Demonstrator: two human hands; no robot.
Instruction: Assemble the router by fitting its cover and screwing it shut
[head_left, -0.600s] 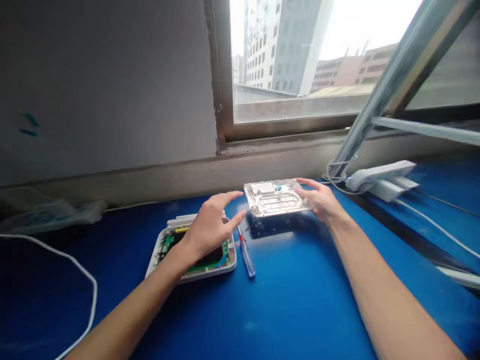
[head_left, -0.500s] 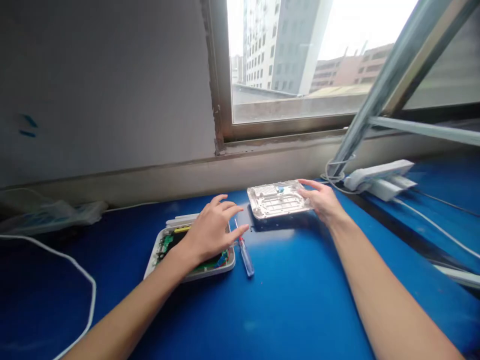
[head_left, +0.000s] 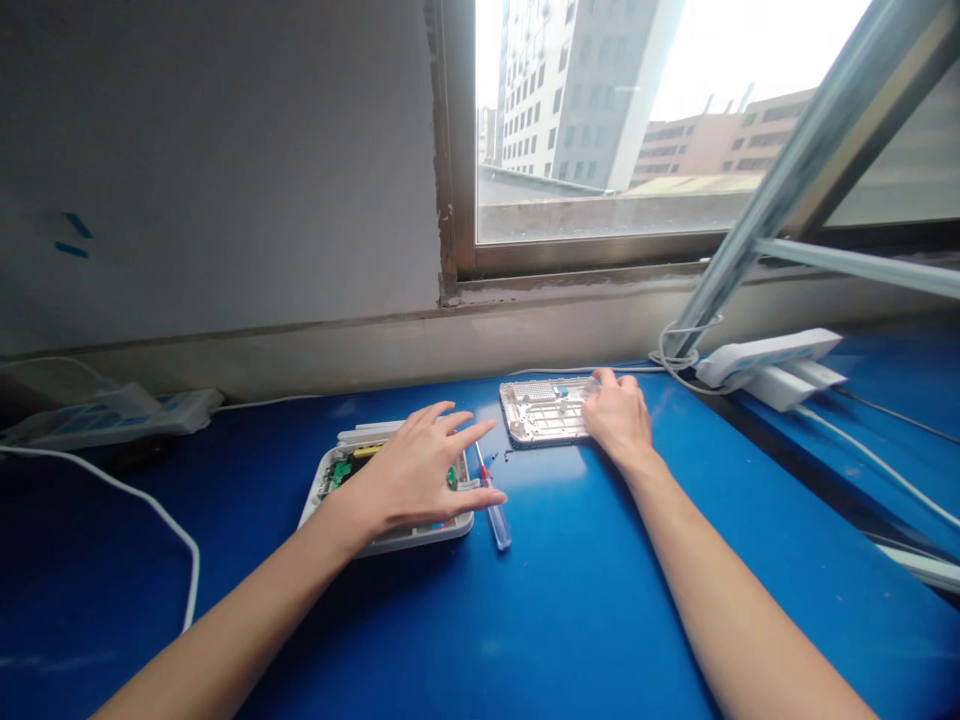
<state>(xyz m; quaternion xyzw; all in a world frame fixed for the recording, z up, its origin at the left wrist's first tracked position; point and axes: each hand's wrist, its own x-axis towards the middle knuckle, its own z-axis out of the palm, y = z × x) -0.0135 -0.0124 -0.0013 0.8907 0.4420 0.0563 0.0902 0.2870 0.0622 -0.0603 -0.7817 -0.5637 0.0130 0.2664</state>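
Observation:
My right hand point(head_left: 621, 415) grips the right edge of a white plastic cover point(head_left: 544, 412), which lies flat on the blue table with its ribbed inner side up. My left hand point(head_left: 427, 465) hovers with fingers spread over an opened white device housing point(head_left: 442, 538), hiding much of it. Green circuit board point(head_left: 339, 473) and a yellow strip show inside the housing. Beside its right edge lies a screwdriver point(head_left: 497, 522) with a clear bluish handle, its shaft pointing away from me. A few tiny dark screws point(head_left: 507, 455) rest between the screwdriver and the cover.
White power strips stand at the back left point(head_left: 169, 418) and back right point(head_left: 772, 362), with cables trailing from them. A white cable point(head_left: 150, 525) curves along the left. A slanted metal post point(head_left: 739, 230) rises at the right before the window. The wall borders the table's back.
The white cover, raised and tilted before, now lies down on the table, with my right hand lower on its edge. My left hand stays over the housing, fingers spread wider.

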